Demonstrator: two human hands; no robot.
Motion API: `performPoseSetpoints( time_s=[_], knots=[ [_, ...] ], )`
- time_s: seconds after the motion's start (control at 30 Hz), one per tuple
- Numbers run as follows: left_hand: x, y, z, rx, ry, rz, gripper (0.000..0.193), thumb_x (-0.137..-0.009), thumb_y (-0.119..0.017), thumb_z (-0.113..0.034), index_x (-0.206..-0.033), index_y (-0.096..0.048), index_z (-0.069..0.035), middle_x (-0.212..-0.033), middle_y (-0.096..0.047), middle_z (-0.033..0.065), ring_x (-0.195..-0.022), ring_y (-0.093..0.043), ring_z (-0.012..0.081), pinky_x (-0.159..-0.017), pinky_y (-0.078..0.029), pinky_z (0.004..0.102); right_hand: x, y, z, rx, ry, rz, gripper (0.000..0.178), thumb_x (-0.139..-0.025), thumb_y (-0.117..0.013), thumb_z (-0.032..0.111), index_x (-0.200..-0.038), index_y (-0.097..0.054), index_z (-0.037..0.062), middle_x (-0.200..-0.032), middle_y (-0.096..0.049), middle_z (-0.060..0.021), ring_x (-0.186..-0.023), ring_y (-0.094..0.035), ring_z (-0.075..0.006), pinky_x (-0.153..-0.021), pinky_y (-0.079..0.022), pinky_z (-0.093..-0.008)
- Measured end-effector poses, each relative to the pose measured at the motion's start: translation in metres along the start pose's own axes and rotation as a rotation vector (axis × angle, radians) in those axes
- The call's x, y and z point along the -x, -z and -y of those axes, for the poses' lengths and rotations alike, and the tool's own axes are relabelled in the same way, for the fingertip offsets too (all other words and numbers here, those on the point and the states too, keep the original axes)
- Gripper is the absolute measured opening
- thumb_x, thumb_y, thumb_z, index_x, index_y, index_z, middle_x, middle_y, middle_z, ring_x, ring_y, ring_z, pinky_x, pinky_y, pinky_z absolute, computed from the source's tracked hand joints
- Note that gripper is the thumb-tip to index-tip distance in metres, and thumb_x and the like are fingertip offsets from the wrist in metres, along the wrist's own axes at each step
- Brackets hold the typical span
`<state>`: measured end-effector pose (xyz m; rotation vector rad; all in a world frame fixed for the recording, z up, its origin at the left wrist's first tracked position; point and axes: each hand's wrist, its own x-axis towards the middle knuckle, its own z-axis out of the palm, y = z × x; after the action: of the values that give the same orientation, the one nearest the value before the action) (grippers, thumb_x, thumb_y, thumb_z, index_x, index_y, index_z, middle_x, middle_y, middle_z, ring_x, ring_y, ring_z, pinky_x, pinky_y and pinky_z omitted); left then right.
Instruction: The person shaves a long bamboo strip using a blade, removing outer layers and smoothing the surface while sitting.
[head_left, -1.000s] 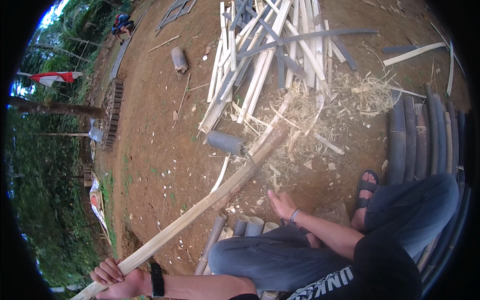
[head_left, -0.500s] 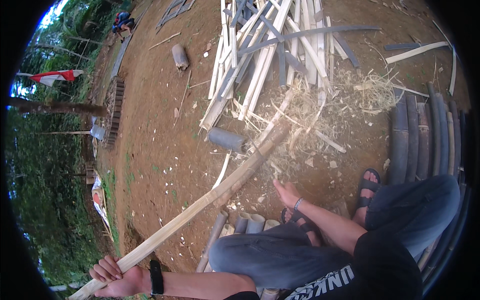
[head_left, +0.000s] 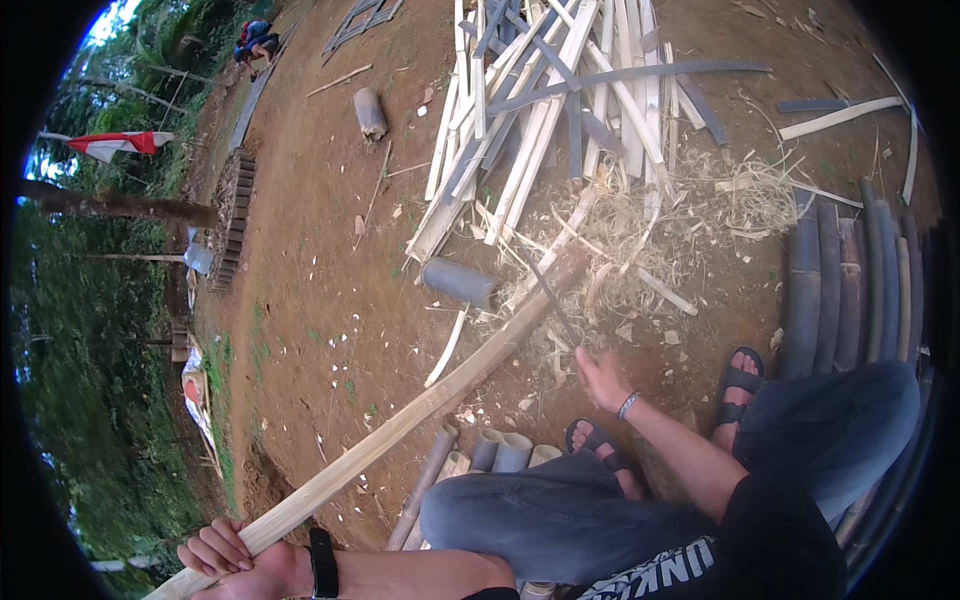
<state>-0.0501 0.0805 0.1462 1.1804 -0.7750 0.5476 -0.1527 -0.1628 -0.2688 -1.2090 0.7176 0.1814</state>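
A long split bamboo strip (head_left: 390,432) slants from the lower left up to the middle of the view. My left hand (head_left: 228,556) is wrapped around its near end. The strip's far part lies by a rough brown log-like piece (head_left: 562,272) amid the shavings. My right hand (head_left: 603,380) is closed on a knife, its handle hidden in the fingers. The knife's thin dark blade (head_left: 553,302) points up and left, close to the strip's far end; whether they touch I cannot tell.
Curly shavings (head_left: 640,235) cover the ground beyond my right hand. Split bamboo pieces (head_left: 560,95) are heaped farther off. A short bamboo section (head_left: 458,283) lies left of the shavings. Dark bamboo poles (head_left: 803,290) line the right side. Another person (head_left: 257,45) bends over far away.
My right hand has shifted right and slightly upward, and the knife's blade now shows clearly. My left hand keeps its hold on the strip.
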Motion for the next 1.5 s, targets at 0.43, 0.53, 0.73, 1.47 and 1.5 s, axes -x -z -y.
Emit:
performPoseSetpoints(
  time_s=[0.43, 0.53, 0.73, 1.47, 1.5],
  knots=[
    [0.001, -0.015, 0.000, 0.159, -0.019, 0.153, 0.065, -0.088, -0.012, -0.071, -0.064, -0.030, -0.013, -0.045, -0.025, -0.0033, -0.035, -0.023, 0.0069, -0.037, -0.020, 0.0198, 0.011, -0.042, 0.020, 0.068, 0.049, 0.058, 0.072, -0.089, -0.042, 0.060, -0.051, -0.050, -0.0004, -0.041, -0.042, -0.0099, -0.043, -0.049, -0.0233, -0.048, -0.040, -0.0419],
    [-0.003, -0.011, 0.002, 0.142, -0.020, 0.133, 0.065, -0.089, -0.013, -0.071, -0.064, -0.030, -0.013, -0.045, -0.025, -0.0035, -0.035, -0.023, 0.0067, -0.037, -0.021, 0.0195, 0.018, -0.053, -0.004, 0.245, 0.415, 0.028, 0.070, -0.091, -0.040, 0.058, -0.053, -0.053, 0.0007, -0.042, -0.045, -0.0091, -0.042, -0.051, -0.0243, -0.048, -0.040, -0.0419],
    [0.000, -0.017, -0.002, 0.090, -0.054, -0.027, 0.065, -0.088, -0.018, -0.072, -0.063, -0.030, -0.013, -0.044, -0.027, -0.0040, -0.033, -0.025, 0.0053, -0.036, -0.022, 0.0181, -0.049, -0.021, -0.053, -0.018, -0.127, -0.052, 0.062, -0.091, -0.043, 0.056, -0.056, -0.048, 0.0053, -0.046, -0.047, -0.0053, -0.040, -0.043, -0.0171, -0.043, -0.035, -0.0361],
    [0.003, -0.029, 0.014, 0.559, -0.068, 0.222, 0.052, -0.091, -0.042, -0.058, -0.067, -0.036, -0.013, -0.043, -0.029, -0.0063, -0.033, -0.025, 0.0026, -0.033, -0.020, 0.0167, -0.054, -0.006, -0.040, 0.168, -0.210, -0.056, 0.068, -0.092, -0.037, 0.060, -0.048, -0.042, 0.0089, -0.045, -0.045, -0.0040, -0.036, -0.042, -0.0135, -0.035, -0.031, -0.0308],
    [0.002, -0.030, 0.015, 0.608, -0.079, 0.246, 0.048, -0.092, -0.047, -0.054, -0.068, -0.038, -0.013, -0.043, -0.032, -0.0067, -0.033, -0.027, 0.0012, -0.033, -0.021, 0.0151, -0.044, -0.015, -0.029, 0.109, -0.121, 0.003, 0.067, -0.092, -0.039, 0.059, -0.048, -0.042, 0.0085, -0.044, -0.044, -0.0033, -0.037, -0.042, -0.0132, -0.036, -0.032, -0.0309]
  ],
)
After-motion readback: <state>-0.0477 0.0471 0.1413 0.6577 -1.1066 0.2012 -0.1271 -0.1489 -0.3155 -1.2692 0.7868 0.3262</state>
